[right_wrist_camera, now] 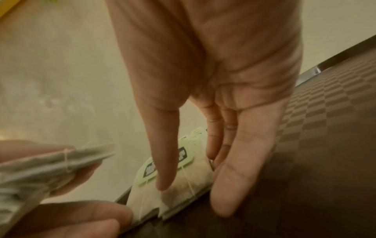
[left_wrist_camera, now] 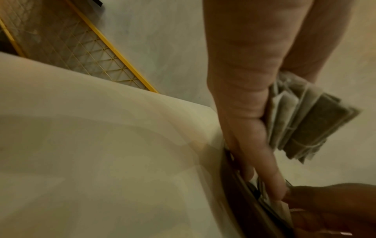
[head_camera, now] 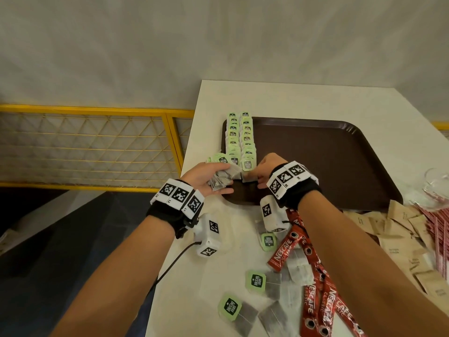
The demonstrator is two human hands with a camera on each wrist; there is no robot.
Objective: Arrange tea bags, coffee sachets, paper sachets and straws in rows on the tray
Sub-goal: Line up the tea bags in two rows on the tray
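The left hand (head_camera: 206, 177) grips a stack of tea bags (head_camera: 221, 180); the right hand (head_camera: 263, 171), fingers straight, seems to press one tea bag (right_wrist_camera: 179, 182) onto the tray (head_camera: 328, 166) at frame centre.

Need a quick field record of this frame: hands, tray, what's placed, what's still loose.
left hand: holds a stack of tea bags
right hand: fingers straight, pressing a tea bag at the near end of the rows
tray: brown, two rows of tea bags along its left edge, the rest bare
loose on table: tea bags, red coffee sachets, brown paper sachets
straws: cannot tell
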